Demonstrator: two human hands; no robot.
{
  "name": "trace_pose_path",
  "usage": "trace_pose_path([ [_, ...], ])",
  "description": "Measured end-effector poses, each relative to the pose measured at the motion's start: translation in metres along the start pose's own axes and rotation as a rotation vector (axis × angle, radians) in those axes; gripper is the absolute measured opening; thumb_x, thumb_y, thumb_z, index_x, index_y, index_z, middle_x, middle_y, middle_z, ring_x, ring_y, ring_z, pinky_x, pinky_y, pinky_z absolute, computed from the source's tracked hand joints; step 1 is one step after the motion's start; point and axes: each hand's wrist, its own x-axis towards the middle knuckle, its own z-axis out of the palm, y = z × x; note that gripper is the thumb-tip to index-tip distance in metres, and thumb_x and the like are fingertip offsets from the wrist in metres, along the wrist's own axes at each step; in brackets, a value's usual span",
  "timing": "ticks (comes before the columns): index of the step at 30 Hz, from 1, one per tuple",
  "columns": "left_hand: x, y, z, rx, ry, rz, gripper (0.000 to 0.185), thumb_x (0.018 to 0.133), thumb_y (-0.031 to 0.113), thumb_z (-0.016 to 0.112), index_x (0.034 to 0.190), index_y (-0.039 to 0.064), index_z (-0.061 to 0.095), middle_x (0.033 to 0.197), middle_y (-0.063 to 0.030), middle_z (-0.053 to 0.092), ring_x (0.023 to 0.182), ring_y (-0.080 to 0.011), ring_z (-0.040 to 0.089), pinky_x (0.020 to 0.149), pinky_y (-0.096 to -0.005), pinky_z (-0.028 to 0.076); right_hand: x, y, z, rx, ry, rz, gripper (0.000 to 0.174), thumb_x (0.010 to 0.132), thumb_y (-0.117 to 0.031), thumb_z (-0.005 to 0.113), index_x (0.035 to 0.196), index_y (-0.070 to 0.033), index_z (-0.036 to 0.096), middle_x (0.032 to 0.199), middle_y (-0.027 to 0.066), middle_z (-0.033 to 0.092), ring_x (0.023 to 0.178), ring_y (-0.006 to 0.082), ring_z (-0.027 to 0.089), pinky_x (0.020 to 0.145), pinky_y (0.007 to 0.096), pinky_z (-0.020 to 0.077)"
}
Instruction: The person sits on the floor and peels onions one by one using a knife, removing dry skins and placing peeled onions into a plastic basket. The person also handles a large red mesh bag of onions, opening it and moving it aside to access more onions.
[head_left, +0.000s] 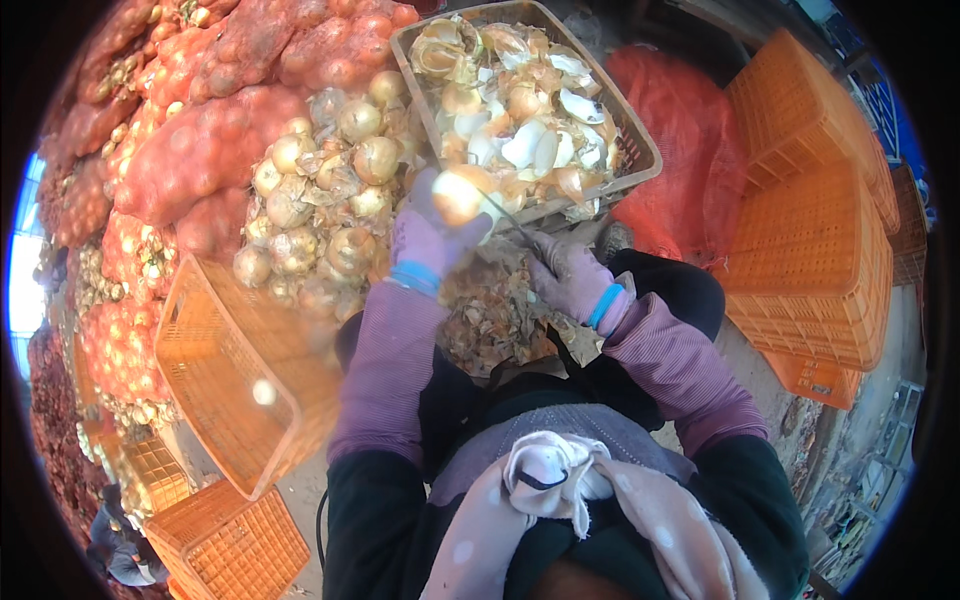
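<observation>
My left hand (429, 229), in a light purple glove with a blue cuff, holds a partly peeled onion (456, 196) at the near corner of a crate. My right hand (566, 271), gloved alike, grips a knife (504, 213) whose blade points up and left to the onion's right side. The knife's handle is mostly hidden in my fingers. The plastic crate (646, 166) beyond my hands holds onion skins and cut pieces (529, 142). Whole unpeeled onions (352, 251) lie heaped left of my left hand. Loose dry skins (499, 322) are piled below, between my legs.
An orange crate (225, 375) with one white onion (264, 391) stands at my left, another crate (244, 540) nearer. Red mesh sacks of onions (202, 150) are stacked at the far left. Orange crates (802, 262) and a red mesh sack (675, 150) stand right. A person (124, 544) is at lower left.
</observation>
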Motion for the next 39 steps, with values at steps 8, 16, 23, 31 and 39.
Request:
trace_pose_path([
  [8, 0.011, -0.004, 0.013, 0.054, 0.048, -0.011, 0.064, 0.064, 0.039, 0.084, 0.108, 0.001, 0.055, 0.102, -0.0184, 0.064, 0.093, -0.0306, 0.065, 0.080, -0.0385, 0.052, 0.001, -0.025, 0.020, -0.606, -0.112, 0.255, 0.029, 0.084, -0.007, 0.054, 0.111, 0.000, 0.048, 0.091, 0.0214, 0.067, 0.082, 0.0375, 0.068, 0.070, 0.0475, 0.0534],
  [16, 0.008, 0.010, 0.010, 0.084, -0.031, -0.074, 0.076, 0.070, 0.036, 0.074, 0.132, 0.005, 0.043, 0.121, -0.0254, 0.055, 0.110, -0.0388, 0.057, 0.091, -0.0439, 0.048, 0.018, -0.022, 0.017, -0.543, -0.121, 0.335, 0.026, 0.085, -0.007, 0.052, 0.110, 0.001, 0.052, 0.096, 0.0243, 0.066, 0.089, 0.0391, 0.067, 0.078, 0.0471, 0.0527],
  [23, 0.007, 0.007, 0.003, 0.051, -0.016, -0.028, 0.080, 0.070, 0.039, 0.075, 0.132, 0.002, 0.041, 0.122, -0.0266, 0.053, 0.111, -0.0385, 0.056, 0.092, -0.0440, 0.047, 0.047, -0.013, -0.042, 0.230, -0.348, 0.466, 0.026, 0.097, -0.021, 0.051, 0.107, 0.002, 0.060, 0.072, 0.0110, 0.064, 0.057, 0.0225, 0.062, 0.052, 0.0348, 0.0510],
  [31, 0.003, 0.007, 0.003, 0.080, -0.031, 0.009, 0.081, 0.070, 0.037, 0.076, 0.133, 0.000, 0.041, 0.122, -0.0234, 0.055, 0.110, -0.0372, 0.056, 0.094, -0.0433, 0.047, 0.058, 0.009, -0.077, 0.560, -0.148, 0.630, 0.024, 0.096, -0.015, 0.052, 0.111, 0.003, 0.054, 0.055, 0.0044, 0.052, 0.041, 0.0154, 0.052, 0.039, 0.0274, 0.0427],
  [39, 0.001, 0.000, -0.001, 0.091, -0.093, 0.188, 0.086, 0.064, 0.034, 0.081, 0.132, 0.000, 0.042, 0.118, -0.0259, 0.056, 0.108, -0.0383, 0.059, 0.092, -0.0421, 0.049, 0.064, -0.005, -0.013, 0.616, 0.075, 0.245, 0.044, 0.091, -0.023, 0.064, 0.125, 0.002, 0.052, 0.069, 0.0090, 0.063, 0.060, 0.0197, 0.063, 0.053, 0.0334, 0.0492],
])
